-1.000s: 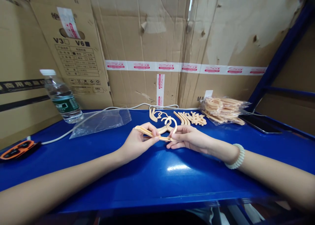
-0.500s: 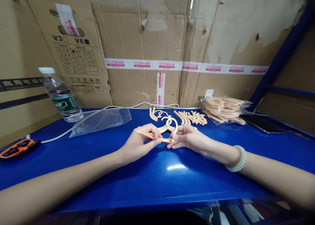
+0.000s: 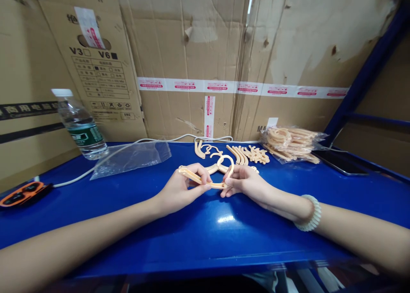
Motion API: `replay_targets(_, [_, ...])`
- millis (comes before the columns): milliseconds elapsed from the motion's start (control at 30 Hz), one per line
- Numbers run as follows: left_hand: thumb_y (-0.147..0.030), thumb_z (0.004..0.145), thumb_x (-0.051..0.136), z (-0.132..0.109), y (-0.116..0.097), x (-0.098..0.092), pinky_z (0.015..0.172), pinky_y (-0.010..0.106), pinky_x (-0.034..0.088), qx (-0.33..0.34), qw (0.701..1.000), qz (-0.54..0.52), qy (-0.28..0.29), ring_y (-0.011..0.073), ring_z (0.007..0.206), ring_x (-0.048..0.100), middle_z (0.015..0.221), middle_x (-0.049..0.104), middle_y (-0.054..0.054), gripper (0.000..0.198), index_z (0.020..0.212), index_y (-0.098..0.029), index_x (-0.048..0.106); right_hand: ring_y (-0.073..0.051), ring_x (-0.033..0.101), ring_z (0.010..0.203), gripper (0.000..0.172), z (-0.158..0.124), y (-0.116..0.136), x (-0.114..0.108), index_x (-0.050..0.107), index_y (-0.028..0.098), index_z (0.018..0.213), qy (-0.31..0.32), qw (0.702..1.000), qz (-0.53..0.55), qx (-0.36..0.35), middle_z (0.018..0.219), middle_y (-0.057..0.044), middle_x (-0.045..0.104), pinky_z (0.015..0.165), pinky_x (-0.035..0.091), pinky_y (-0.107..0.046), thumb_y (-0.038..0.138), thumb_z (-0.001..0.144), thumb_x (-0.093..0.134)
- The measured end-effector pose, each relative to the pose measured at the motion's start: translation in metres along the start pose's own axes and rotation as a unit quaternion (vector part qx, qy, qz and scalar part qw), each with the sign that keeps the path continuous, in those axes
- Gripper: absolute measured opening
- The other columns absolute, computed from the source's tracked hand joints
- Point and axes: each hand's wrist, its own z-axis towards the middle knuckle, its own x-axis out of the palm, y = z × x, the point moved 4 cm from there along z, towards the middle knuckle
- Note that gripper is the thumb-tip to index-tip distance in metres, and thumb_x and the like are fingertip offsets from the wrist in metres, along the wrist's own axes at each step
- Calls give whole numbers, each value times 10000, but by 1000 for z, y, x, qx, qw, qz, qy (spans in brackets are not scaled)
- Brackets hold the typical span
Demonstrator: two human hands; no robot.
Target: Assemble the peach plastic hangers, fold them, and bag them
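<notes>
My left hand pinches a cream plastic hanger arm, which points out to the left over my fingers. Closed on a curved hanger hook is my right hand, its thumb and fingers at the hook's lower end. The arm and hook meet between my hands; whether they are locked together I cannot tell. Just behind lies another hanger on the blue table, partly hidden by my hands and the hook. Farther back are loose hanger arms, small pieces and more curved parts.
At the back right, a clear bag of hanger parts lies beside a dark phone. A water bottle, a flat plastic bag, a white cable and an orange-rimmed object are on the left. Cardboard stands behind.
The held arm has tilted so its broader face shows, and the hook has shifted slightly right. My right hand has moved a little lower; both hands keep their grip.
</notes>
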Motion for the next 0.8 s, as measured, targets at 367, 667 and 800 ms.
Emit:
replay_targets(367, [-262, 741, 690, 1, 9, -1, 686, 285, 468, -59, 997, -28, -35, 150, 725, 565, 752, 587, 6, 192, 689, -164, 534, -171, 699, 599, 407, -2, 1, 2, 526, 158, 750, -3, 1000, 6, -16, 635, -18, 669, 563, 541, -238, 381, 609, 835])
replay_targets(667, [-284, 666, 790, -1, 11, -5, 711, 280, 552, -158, 966, -152, -134, 189, 851, 658, 842, 659, 17, 378, 926, -159, 547, -49, 488, 470, 347, -3, 7, 4, 633, 137, 725, -25, 997, -31, -66, 639, 23, 608, 425, 415, -168, 403, 627, 832])
replay_targets(800, [-255, 679, 789, -3, 11, 6, 691, 285, 574, -171, 967, -163, -95, 178, 775, 691, 834, 682, 15, 419, 984, -156, 520, -76, 530, 504, 351, -2, 6, 9, 657, 129, 736, -10, 997, -37, -63, 635, 5, 627, 453, 457, -190, 411, 624, 835])
